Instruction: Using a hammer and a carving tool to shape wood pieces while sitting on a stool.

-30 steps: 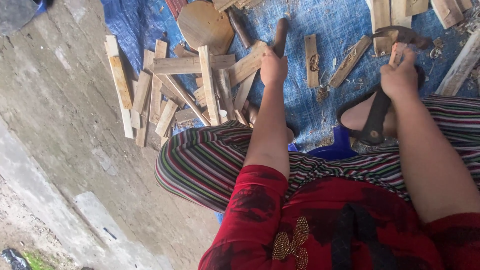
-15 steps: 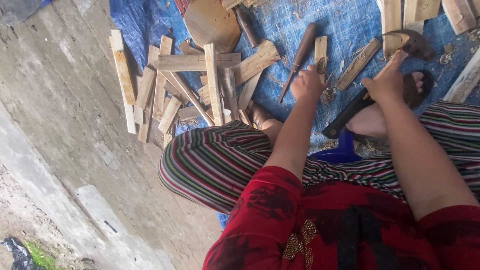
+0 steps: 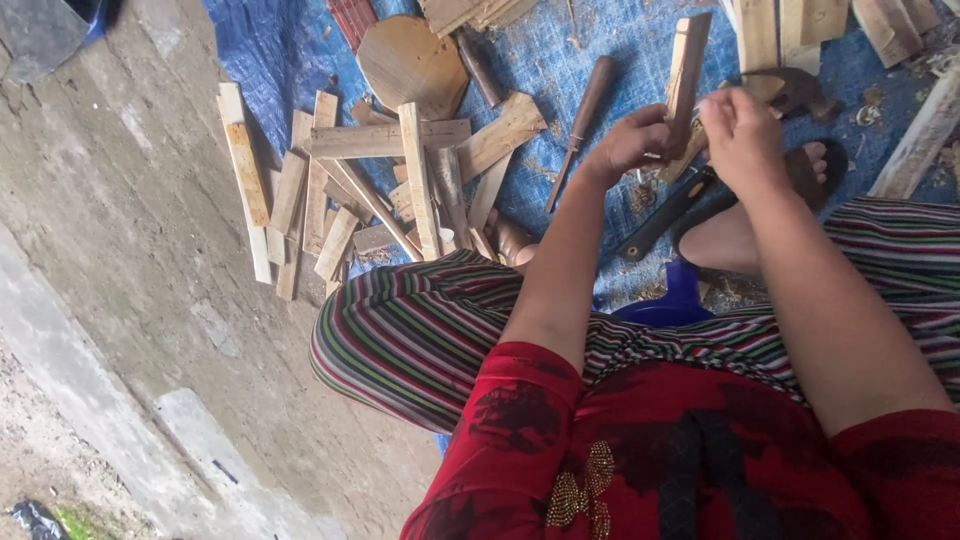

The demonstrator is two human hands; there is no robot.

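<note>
My left hand grips a pale wooden strip and holds it upright above the blue tarp. My right hand is closed on the lower end of the same strip, next to my left hand. Below the hands a black-handled tool slants down; whether a hand holds it is hidden. My foot in a dark sandal rests just right of the hands. My striped trousers and red shirt fill the lower part of the view.
A pile of several cut wooden strips lies left of the hands. A round wooden block and a wooden-handled tool lie on the tarp. More wood pieces sit top right. A blue plastic item is by my leg. Concrete floor is at left.
My left hand left the wood pile and moved right. It now holds a strip upright, and my right hand has come up off the sandal area to meet it.
</note>
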